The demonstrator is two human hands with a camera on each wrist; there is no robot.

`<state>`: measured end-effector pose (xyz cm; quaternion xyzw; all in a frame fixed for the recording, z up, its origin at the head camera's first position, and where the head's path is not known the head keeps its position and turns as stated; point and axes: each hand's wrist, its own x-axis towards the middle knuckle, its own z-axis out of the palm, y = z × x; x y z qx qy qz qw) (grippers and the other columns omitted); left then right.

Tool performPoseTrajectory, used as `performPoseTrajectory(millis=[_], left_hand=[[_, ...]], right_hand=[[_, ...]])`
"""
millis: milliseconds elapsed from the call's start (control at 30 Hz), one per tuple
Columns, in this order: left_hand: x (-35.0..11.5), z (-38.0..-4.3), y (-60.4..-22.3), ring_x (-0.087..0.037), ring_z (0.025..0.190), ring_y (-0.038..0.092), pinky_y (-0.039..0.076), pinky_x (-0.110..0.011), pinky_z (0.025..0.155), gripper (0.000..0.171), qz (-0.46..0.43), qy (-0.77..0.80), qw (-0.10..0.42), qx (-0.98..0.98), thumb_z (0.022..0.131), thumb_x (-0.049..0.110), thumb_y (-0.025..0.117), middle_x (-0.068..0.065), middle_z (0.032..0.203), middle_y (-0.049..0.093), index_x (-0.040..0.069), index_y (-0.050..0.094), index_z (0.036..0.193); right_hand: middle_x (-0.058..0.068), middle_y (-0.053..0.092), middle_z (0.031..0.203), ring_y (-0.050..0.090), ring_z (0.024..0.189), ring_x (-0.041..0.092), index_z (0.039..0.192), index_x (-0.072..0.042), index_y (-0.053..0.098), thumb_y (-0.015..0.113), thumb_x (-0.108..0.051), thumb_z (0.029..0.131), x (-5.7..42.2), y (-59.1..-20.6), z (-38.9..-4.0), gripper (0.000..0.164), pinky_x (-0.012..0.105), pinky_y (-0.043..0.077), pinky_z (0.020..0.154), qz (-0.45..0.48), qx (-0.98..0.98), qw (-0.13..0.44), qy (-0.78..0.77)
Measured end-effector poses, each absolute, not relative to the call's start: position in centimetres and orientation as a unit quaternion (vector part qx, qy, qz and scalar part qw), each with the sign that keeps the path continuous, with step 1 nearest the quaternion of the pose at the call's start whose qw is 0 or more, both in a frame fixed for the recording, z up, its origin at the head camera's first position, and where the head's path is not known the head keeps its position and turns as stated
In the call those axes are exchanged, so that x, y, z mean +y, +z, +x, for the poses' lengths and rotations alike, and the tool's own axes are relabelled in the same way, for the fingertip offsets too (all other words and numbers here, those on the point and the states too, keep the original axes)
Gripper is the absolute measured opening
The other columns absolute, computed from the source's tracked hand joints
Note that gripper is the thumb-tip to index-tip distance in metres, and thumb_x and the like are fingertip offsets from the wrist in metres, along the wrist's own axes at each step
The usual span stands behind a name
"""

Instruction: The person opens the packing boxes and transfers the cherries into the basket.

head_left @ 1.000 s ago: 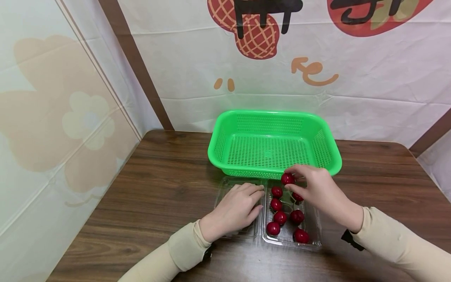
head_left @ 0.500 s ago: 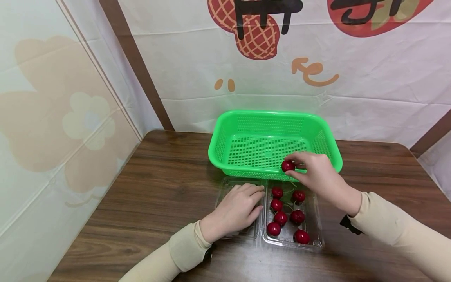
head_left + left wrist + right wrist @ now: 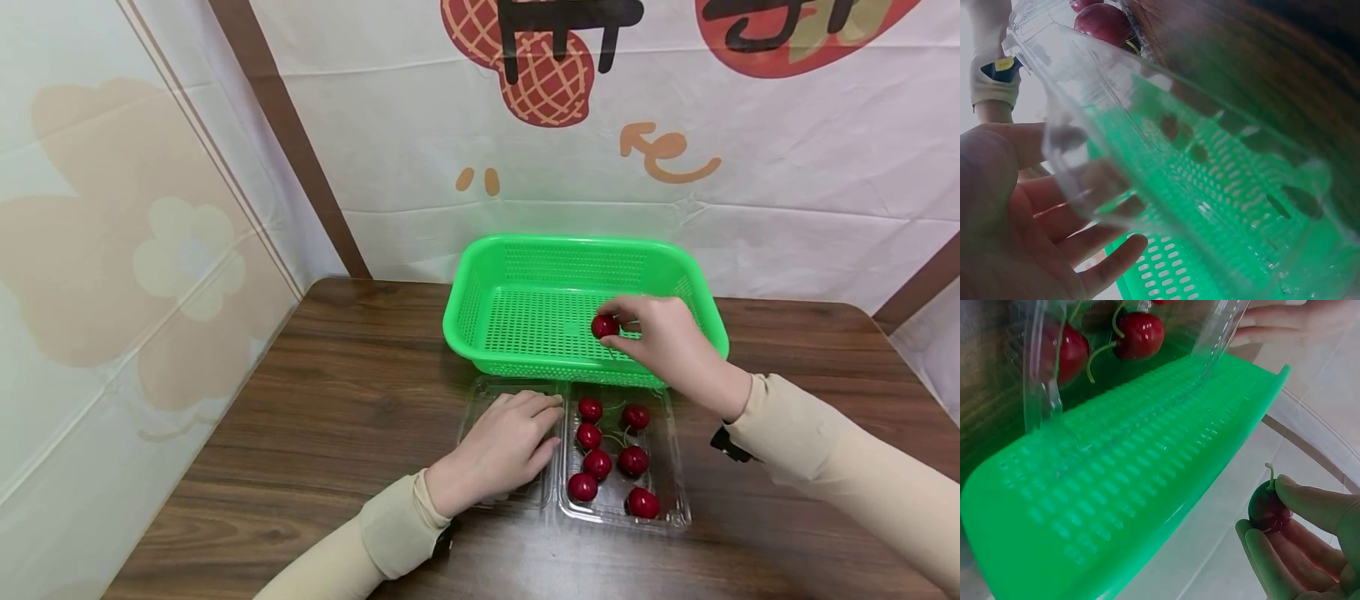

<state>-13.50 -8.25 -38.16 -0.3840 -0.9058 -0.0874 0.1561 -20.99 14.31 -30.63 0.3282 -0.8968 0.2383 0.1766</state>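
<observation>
Landmark: green perforated rectangular plastic basket (image 3: 525, 325); near side = side facing the person.

Right hand (image 3: 671, 346): grasping a round dark-red cherry (image 3: 603, 326), pinched between thumb and fingertips, thin green stem showing. Cherry is in the air over the basket's opening in the head view, right of centre (height above its floor: can't read it). Right wrist view shows thumb on one side of the fruit, fingers on the other.

Left hand (image 3: 506, 442): relaxed, fingers loosely extended, resting on a clear plastic lid (image 3: 480, 400) at the basket's near side, left part. Fingers show through the clear plastic in the left wrist view; exact contact partly hidden.

Clear plastic tray (image 3: 663, 467): at the basket's near side, right part, just beside the lid. Holds seven more red cherries (image 3: 597, 464), stems on some: four down its left, three down its right.

Basket sits at the back of a brown wood-grain table (image 3: 300, 417). Behind it, a white printed backdrop (image 3: 397, 167). Both arms in long cream sleeves (image 3: 817, 442), reaching in from the basket's near side.
</observation>
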Motion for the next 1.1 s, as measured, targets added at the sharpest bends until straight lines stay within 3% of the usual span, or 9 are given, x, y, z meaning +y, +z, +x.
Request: performPoseTrajectory(millis=[300,600,1100], left_hand=[[-8.2,-13.5,-38.3,-0.02,0.112,0.052,0.046,-0.036,0.089,0.034,-0.384,-0.091,0.156,-0.905,0.088,0.028,0.055,-0.007,0.122,0.061,0.006,0.065,0.113],[-8.2,-13.4,-38.3,-0.02,0.113,0.052,0.046,-0.035,0.088,0.034,-0.386,-0.091,0.16,-0.904,0.088,0.028,0.055,-0.006,0.122,0.061,0.007,0.065,0.113],[-8.3,-13.4,-38.1,-0.018,0.115,0.05,0.046,-0.035,0.09,0.036,-0.38,-0.088,0.151,-0.908,0.089,0.03,0.054,-0.006,0.124,0.061,0.007,0.065,0.114]], right_hand=[[0.001,0.067,0.084,0.058,0.073,0.015,0.095,-0.011,0.067,0.075,-0.016,0.073,13.6,-30.4,-22.1,0.024,0.033,0.049,0.062,0.329,-0.896,0.177,0.239],[0.006,0.068,0.084,0.057,0.072,0.017,0.098,-0.008,0.067,0.075,-0.012,0.073,12.5,-29.9,-23.8,0.026,0.037,0.049,0.062,0.325,-0.901,0.178,0.227],[0.008,0.07,0.094,0.066,0.084,0.02,0.099,-0.007,0.067,0.075,-0.01,0.072,10.6,-28.8,-26.3,0.028,0.039,0.054,0.073,0.317,-0.9,0.15,0.26]])
